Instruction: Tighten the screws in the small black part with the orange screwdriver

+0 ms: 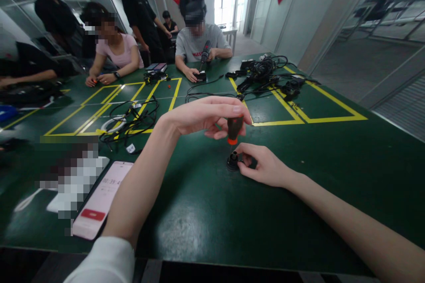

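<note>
The right hand (pixel 264 164), fingers curled narrow, holds a small black part (pixel 233 162) on the counter (pixel 199 212). Just above, the left hand (pixel 214 117) closes around an upright screwdriver (pixel 234 130) pointing down at the part. Tangled black cables (pixel 262 72) lie beyond.

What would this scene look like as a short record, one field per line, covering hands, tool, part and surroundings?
Left hand: holds the screwdriver by its dark-and-orange handle
Right hand: fingers at the small black part
Tool: roughly upright, shaft down toward the part; tip contact unclear
Surface: green table, yellow tape
Near left forearm: phone, screen lit
Across table: black cables; co-worker with power drill
</note>
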A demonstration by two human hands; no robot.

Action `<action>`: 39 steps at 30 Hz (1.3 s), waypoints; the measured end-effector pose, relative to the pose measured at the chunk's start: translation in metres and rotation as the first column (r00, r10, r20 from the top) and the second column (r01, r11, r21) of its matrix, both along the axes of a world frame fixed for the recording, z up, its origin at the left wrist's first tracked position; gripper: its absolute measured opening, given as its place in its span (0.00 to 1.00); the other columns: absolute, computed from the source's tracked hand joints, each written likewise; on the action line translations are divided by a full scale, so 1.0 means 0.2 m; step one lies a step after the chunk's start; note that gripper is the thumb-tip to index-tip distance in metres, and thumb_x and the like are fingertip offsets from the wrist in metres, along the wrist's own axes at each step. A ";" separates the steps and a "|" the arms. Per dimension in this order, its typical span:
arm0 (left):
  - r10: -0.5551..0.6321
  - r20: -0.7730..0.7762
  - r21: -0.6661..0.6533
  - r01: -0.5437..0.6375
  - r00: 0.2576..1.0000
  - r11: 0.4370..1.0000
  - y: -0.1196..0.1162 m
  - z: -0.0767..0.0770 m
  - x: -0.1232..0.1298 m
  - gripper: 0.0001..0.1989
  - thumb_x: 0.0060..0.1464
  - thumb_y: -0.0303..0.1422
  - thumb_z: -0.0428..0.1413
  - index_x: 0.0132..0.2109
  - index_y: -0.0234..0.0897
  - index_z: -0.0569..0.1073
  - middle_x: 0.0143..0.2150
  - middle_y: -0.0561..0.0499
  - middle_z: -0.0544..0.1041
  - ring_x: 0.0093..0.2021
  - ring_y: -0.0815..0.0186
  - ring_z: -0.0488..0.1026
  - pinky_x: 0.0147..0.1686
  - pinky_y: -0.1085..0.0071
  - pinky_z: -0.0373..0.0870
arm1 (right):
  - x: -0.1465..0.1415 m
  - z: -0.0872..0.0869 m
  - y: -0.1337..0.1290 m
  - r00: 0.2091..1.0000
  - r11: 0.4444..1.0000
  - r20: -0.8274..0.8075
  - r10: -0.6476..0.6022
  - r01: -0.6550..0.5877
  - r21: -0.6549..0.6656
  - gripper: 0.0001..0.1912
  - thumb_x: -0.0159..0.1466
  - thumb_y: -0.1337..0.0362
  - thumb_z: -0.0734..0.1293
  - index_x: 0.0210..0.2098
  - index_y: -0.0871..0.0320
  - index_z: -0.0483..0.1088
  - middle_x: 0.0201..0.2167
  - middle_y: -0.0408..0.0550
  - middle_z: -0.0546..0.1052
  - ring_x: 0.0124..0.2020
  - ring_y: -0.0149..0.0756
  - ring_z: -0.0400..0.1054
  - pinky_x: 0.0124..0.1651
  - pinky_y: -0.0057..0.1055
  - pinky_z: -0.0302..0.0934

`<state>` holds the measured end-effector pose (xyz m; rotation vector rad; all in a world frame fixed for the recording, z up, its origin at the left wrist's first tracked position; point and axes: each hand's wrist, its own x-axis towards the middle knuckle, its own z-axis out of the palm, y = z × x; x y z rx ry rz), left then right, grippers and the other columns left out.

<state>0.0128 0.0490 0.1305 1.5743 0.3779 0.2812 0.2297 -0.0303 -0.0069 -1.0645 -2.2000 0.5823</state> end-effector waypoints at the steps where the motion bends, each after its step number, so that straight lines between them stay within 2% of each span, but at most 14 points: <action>1: 0.021 -0.008 0.010 -0.021 1.000 1.000 0.00 0.00 0.00 0.18 0.56 0.45 0.67 0.42 0.33 0.78 0.33 0.48 0.80 0.23 0.73 0.68 0.19 0.78 0.59 | 0.00 0.00 0.00 1.000 1.000 0.004 0.001 -0.001 -0.001 0.06 0.63 0.66 0.64 0.40 0.57 0.71 0.26 0.41 0.72 0.24 0.31 0.67 0.29 0.28 0.62; 5: 0.057 -0.012 0.028 -0.056 0.998 0.998 -0.01 0.01 0.00 0.18 0.55 0.44 0.68 0.40 0.32 0.79 0.30 0.50 0.77 0.22 0.75 0.66 0.19 0.79 0.59 | 0.00 0.00 0.00 1.000 1.000 0.007 0.006 -0.006 -0.014 0.06 0.63 0.66 0.64 0.40 0.57 0.71 0.27 0.42 0.73 0.25 0.31 0.67 0.30 0.27 0.62; 8: 0.023 0.005 0.017 -0.023 1.000 1.000 0.01 0.00 0.00 0.20 0.57 0.47 0.66 0.41 0.32 0.78 0.38 0.45 0.82 0.24 0.73 0.70 0.18 0.79 0.59 | 0.01 -0.01 0.00 1.000 1.000 0.005 0.007 -0.007 -0.022 0.06 0.64 0.66 0.64 0.40 0.57 0.71 0.28 0.42 0.73 0.25 0.31 0.67 0.29 0.27 0.62; 11: -0.048 0.014 -0.016 0.048 0.999 0.999 0.02 -0.01 0.00 0.22 0.59 0.50 0.62 0.42 0.33 0.76 0.43 0.41 0.84 0.26 0.69 0.76 0.19 0.78 0.64 | 0.01 -0.02 0.00 1.000 1.000 0.005 0.007 -0.007 -0.017 0.06 0.64 0.66 0.64 0.40 0.57 0.71 0.28 0.43 0.74 0.25 0.31 0.68 0.30 0.28 0.62; 14: -0.066 0.007 -0.020 0.066 0.998 0.998 0.03 -0.01 0.01 0.21 0.60 0.49 0.61 0.42 0.33 0.75 0.42 0.41 0.85 0.27 0.68 0.76 0.21 0.76 0.68 | 0.01 -0.02 0.00 1.000 1.000 0.003 0.007 -0.007 -0.016 0.07 0.63 0.66 0.65 0.41 0.57 0.71 0.29 0.43 0.74 0.25 0.31 0.68 0.30 0.28 0.63; 21: 0.034 -0.003 0.063 -0.034 0.999 0.997 0.00 0.00 0.00 0.21 0.55 0.45 0.67 0.47 0.33 0.78 0.35 0.47 0.81 0.25 0.73 0.69 0.20 0.78 0.60 | 0.00 0.00 0.00 1.000 1.000 0.006 0.006 -0.006 -0.024 0.06 0.64 0.66 0.64 0.40 0.56 0.71 0.28 0.42 0.73 0.25 0.31 0.68 0.30 0.28 0.63; 25: 0.066 -0.018 0.111 -0.063 0.998 0.992 0.00 0.00 0.00 0.22 0.54 0.49 0.67 0.39 0.31 0.79 0.31 0.48 0.78 0.24 0.74 0.66 0.20 0.78 0.58 | 0.00 0.00 0.00 1.000 1.000 0.011 0.011 -0.011 -0.016 0.06 0.64 0.66 0.64 0.40 0.57 0.71 0.28 0.43 0.74 0.25 0.32 0.68 0.30 0.28 0.63; 28: 0.056 -0.041 0.097 -0.051 0.998 0.994 0.00 0.00 0.01 0.25 0.54 0.53 0.66 0.38 0.31 0.78 0.36 0.44 0.81 0.24 0.74 0.68 0.20 0.77 0.60 | 0.01 0.00 0.00 1.000 1.000 0.013 0.011 -0.011 -0.007 0.06 0.64 0.66 0.64 0.40 0.57 0.71 0.29 0.43 0.74 0.25 0.32 0.69 0.30 0.28 0.63; 32: -0.028 -0.033 0.021 0.028 0.999 0.999 0.02 -0.01 0.01 0.26 0.60 0.54 0.59 0.42 0.31 0.77 0.43 0.40 0.84 0.26 0.70 0.73 0.22 0.76 0.66 | 0.01 -0.01 0.00 1.000 1.000 0.014 0.012 -0.012 -0.006 0.06 0.64 0.66 0.64 0.40 0.57 0.71 0.29 0.43 0.75 0.25 0.32 0.69 0.30 0.28 0.63; 35: -0.059 -0.031 -0.014 0.059 0.998 0.998 0.02 -0.01 0.00 0.24 0.61 0.51 0.58 0.43 0.32 0.76 0.42 0.40 0.84 0.27 0.69 0.75 0.25 0.74 0.69 | 0.01 -0.02 0.00 1.000 1.000 0.016 0.001 -0.001 0.001 0.06 0.63 0.67 0.65 0.40 0.57 0.71 0.28 0.42 0.75 0.25 0.31 0.68 0.30 0.28 0.63; 39: -0.039 -0.020 0.020 0.039 0.999 0.999 0.01 0.00 0.00 0.20 0.57 0.47 0.64 0.45 0.33 0.77 0.38 0.45 0.83 0.25 0.71 0.72 0.22 0.77 0.64 | 0.00 -0.01 0.00 1.000 1.000 0.004 -0.002 0.002 -0.005 0.06 0.63 0.66 0.65 0.40 0.57 0.71 0.28 0.42 0.74 0.25 0.31 0.68 0.30 0.28 0.63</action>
